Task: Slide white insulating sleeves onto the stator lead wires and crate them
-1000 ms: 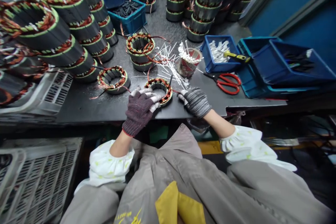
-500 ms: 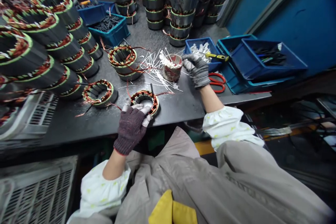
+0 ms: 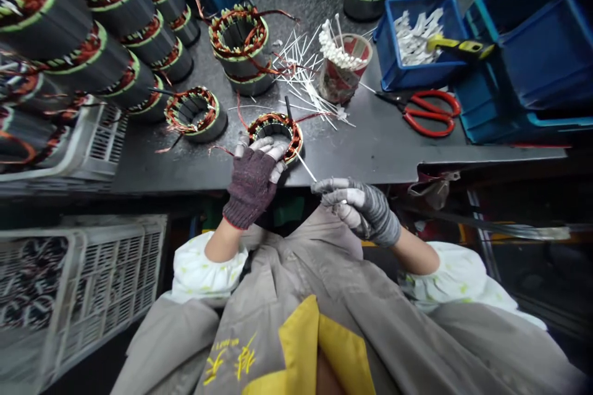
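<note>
A small stator (image 3: 299, 142) with copper windings and a pale green rim lies near the table's front edge. My left hand (image 3: 254, 179), in a dark purple glove with pale fingertips, grips its near left side. My right hand (image 3: 359, 207), in a grey glove, pinches a thin white cotton swab (image 3: 306, 166) just off the table edge. The swab's far end meets the stator's right rim; its other end is hidden in my fingers. A dark lead (image 3: 288, 110) sticks up from the stator's far side. Behind it, a cup (image 3: 340, 83) holds several white-tipped swabs.
Loose white sticks (image 3: 301, 68) lie beside the cup. Red-handled pliers (image 3: 428, 114) rest right of it, before a blue bin (image 3: 393, 68) bearing a yellow-black tool (image 3: 458, 46). Other stators (image 3: 241, 43) stand behind, with tall stacks (image 3: 111, 18) at left. A white crate (image 3: 115, 271) is lower left.
My right hand has come from beside the cup to the table's front edge, now with a swab reaching the stator. My left hand stays on the stator. The view has tipped downward.
</note>
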Motion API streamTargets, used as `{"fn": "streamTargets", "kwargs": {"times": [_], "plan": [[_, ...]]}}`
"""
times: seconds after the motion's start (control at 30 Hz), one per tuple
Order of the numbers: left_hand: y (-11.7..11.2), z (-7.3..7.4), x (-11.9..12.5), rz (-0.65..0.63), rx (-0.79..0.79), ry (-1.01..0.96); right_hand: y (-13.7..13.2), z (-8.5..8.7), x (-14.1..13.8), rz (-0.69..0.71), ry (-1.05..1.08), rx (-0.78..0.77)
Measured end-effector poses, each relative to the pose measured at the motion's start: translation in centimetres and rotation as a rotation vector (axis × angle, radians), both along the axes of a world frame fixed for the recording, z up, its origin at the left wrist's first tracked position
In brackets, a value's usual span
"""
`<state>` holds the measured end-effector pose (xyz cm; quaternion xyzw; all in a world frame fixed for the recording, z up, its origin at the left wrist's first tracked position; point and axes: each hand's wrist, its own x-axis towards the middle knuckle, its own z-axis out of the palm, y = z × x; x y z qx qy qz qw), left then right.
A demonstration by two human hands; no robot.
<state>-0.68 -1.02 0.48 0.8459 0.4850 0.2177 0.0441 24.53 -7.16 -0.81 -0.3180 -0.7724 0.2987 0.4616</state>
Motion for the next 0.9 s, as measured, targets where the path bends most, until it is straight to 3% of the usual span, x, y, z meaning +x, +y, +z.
{"fn": "streamTargets", "kwargs": {"times": [0.17, 0.27, 0.37, 0.47, 0.53, 0.6, 0.73, 0.9], "plan": [[0.1, 0.2, 0.1, 0.003, -0.003, 0.001, -0.3, -0.6, -0.2, -0.009, -0.011, -0.071], [-0.1, 0.3, 0.6, 0.031, -0.002, -0.026, 0.9, -0.7, -1.2, -0.038, -0.015, -0.136], [-0.1, 0.0, 1.6, 0.138, 0.035, -0.128, 2.8, -0.6, -3.1, -0.085, 0.118, -0.223], [0.0, -0.4, 2.5, 0.277, 0.070, -0.251, 4.8, -0.3, -5.0, -0.170, 0.345, -0.476], [0.1, -0.5, 2.7, 0.264, 0.078, -0.299, 5.7, 0.0, -5.8, -0.214, 0.448, -0.651], [0.1, -0.6, 2.7, 0.198, 0.115, -0.321, 6.1, 0.2, -6.1, -0.224, 0.483, -0.731], [0.1, -0.6, 2.4, 0.144, 0.190, -0.284, 6.2, -0.1, -5.8, -0.221, 0.459, -0.667], [-0.1, -0.3, 1.8, 0.053, 0.219, -0.220, 7.0, -1.3, -5.4, -0.264, 0.249, -0.441]]}}
